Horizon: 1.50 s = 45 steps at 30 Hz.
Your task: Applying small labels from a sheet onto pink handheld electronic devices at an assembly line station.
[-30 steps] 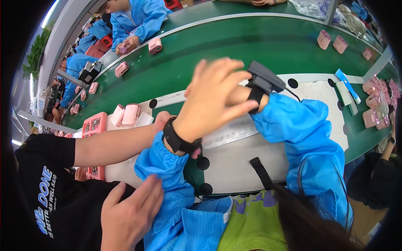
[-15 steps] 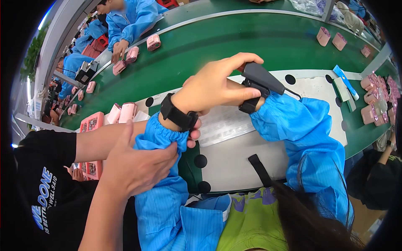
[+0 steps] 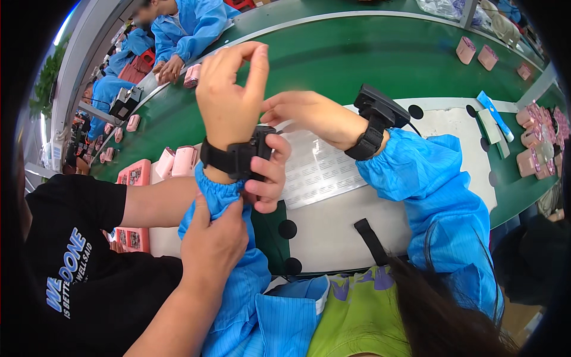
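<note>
My left hand (image 3: 229, 98) is raised with its fingers loosely bent and apart, holding nothing. A black strap with a box-like device (image 3: 253, 152) circles its wrist. Another person's hand (image 3: 270, 175) grips that device, and their other hand (image 3: 214, 238) pinches my blue left sleeve (image 3: 217, 190). Just to the right, my right hand (image 3: 315, 116) stretches leftward, fingers extended, nothing in them. On my right wrist sits a second black device (image 3: 380, 107) with a strap and a thin cable. Beneath both hands lies a printed clear sheet (image 3: 321, 172) on a pale mat (image 3: 333, 238).
A loose black strap (image 3: 370, 241) lies on the mat. Pink devices (image 3: 175, 160) and pink trays (image 3: 132, 238) stand to the left; more pink units (image 3: 535, 137) sit at right near a blue tube (image 3: 495, 116). The black-shirted person (image 3: 101, 256) leans in from the left. Across the green table (image 3: 333, 59) sits a co-worker (image 3: 190, 27).
My left hand has come off the right wrist device and risen to the left. My right hand now extends leftward. The other person's hands have shifted onto my left wrist device and sleeve.
</note>
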Available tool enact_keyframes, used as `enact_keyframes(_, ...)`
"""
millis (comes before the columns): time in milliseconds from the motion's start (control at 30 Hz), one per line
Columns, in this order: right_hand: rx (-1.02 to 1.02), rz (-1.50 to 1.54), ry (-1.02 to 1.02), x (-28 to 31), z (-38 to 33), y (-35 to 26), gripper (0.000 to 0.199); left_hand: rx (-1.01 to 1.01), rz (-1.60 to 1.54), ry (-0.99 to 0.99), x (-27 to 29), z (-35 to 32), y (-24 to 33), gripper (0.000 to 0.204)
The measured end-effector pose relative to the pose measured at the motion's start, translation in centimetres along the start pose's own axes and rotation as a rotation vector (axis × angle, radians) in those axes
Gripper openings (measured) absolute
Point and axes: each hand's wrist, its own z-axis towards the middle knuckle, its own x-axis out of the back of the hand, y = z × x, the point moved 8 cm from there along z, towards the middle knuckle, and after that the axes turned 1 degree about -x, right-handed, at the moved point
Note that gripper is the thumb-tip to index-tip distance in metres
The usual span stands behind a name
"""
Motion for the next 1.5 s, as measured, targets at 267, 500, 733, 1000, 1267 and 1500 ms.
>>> enact_keyframes(267, -0.110, 0.228, 0.078, 0.7, -0.7, 0.8, 0.028, -0.055, -0.102, -0.017, -0.5, -1.3, 0.9, 0.023)
enact_keyframes(500, -0.274, 0.219, -0.193, -2.9, -4.1, 1.8, 0.020, 0.518, -0.971, -0.532, -5.8, -3.4, -1.9, 0.046)
enact_keyframes(733, -0.200, 0.690, -0.744, -10.1, -8.4, -5.9, 0.018, -0.310, -0.721, -0.683, -5.4, -4.8, 7.1, 0.046)
enact_keyframes(1000, 0.205, 0.790, -0.247, -2.6, -3.5, -6.1, 0.018, 0.874, -1.467, -0.763, -12.6, -11.7, 2.9, 0.036)
enact_keyframes(1267, 0.582, -1.245, 0.283, 1.0, -3.0, -5.5, 0.014, 0.579, -1.186, -0.880, -12.2, -10.9, 4.4, 0.047)
enact_keyframes(1500, 0.064, -0.212, 0.129, 2.8, -2.6, -5.1, 0.017, 0.382, -0.752, -0.662, -7.0, -7.4, -0.2, 0.044)
